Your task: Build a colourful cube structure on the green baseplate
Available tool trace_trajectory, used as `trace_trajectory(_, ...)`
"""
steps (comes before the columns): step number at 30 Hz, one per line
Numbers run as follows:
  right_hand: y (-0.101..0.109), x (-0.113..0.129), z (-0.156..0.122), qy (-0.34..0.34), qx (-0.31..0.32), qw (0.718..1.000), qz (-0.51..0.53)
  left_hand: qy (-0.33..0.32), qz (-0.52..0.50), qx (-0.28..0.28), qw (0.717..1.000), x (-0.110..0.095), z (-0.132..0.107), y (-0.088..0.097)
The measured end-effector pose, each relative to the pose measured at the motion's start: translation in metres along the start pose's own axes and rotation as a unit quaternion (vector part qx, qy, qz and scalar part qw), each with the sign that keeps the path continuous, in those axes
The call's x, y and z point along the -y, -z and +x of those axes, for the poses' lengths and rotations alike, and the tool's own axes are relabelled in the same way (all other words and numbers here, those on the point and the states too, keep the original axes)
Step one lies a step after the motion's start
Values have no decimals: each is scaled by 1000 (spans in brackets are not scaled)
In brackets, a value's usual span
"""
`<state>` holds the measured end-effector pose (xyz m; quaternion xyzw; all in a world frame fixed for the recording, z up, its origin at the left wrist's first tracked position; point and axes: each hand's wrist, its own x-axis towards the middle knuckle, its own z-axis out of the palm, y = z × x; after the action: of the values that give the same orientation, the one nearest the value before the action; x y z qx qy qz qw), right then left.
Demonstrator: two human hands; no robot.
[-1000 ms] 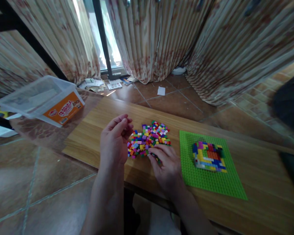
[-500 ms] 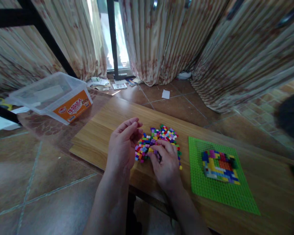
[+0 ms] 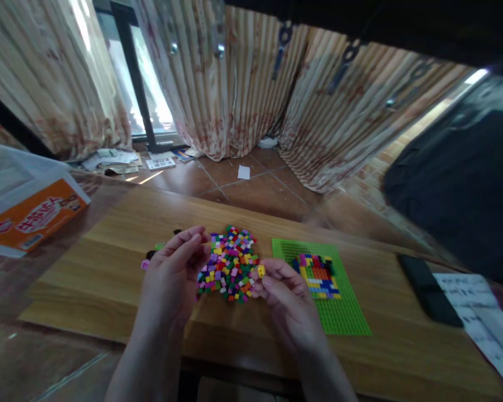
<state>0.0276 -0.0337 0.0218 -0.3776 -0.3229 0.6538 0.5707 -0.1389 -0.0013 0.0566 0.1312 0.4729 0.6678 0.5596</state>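
Note:
My right hand (image 3: 291,298) pinches a small yellow toy brick (image 3: 261,271) between thumb and fingers, just right of a loose pile of coloured bricks (image 3: 233,254). My left hand (image 3: 174,268) hovers at the pile's left side, its fingers curled in toward the thumb; whatever may be inside them is hidden. Behind the right hand lies a green studded baseplate (image 3: 347,318). On it stands a low block of joined bricks (image 3: 322,282) in several colours, partly covered by that hand.
Dark, pink and green small pieces (image 3: 146,263) lie left of my left hand. The wooden table (image 3: 109,234) also carries a black phone-like slab (image 3: 430,290) and a paper sheet (image 3: 469,296). A clear plastic bin (image 3: 37,215) with an orange label stands left.
My right hand has come up out of the pile with the yellow brick and turned its fingers upward. The view has swung right, bringing the dark slab and paper into sight.

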Motion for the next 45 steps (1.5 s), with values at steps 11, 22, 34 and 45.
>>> trace_trajectory(11,82,56,-2,155,-236,943,-179,21,265,186,946,69,-23,-42)
trace_trajectory(22,138,68,-9,115,-284,858,-411,-61,462,265,844,107,-32,-58)
trace_trajectory(34,130,61,-4,155,-280,834,-448,-91,478,277,829,113,-39,-61)
trace_trajectory(45,115,50,0,203,-262,725,-604,-103,469,287,829,112,-39,-56)
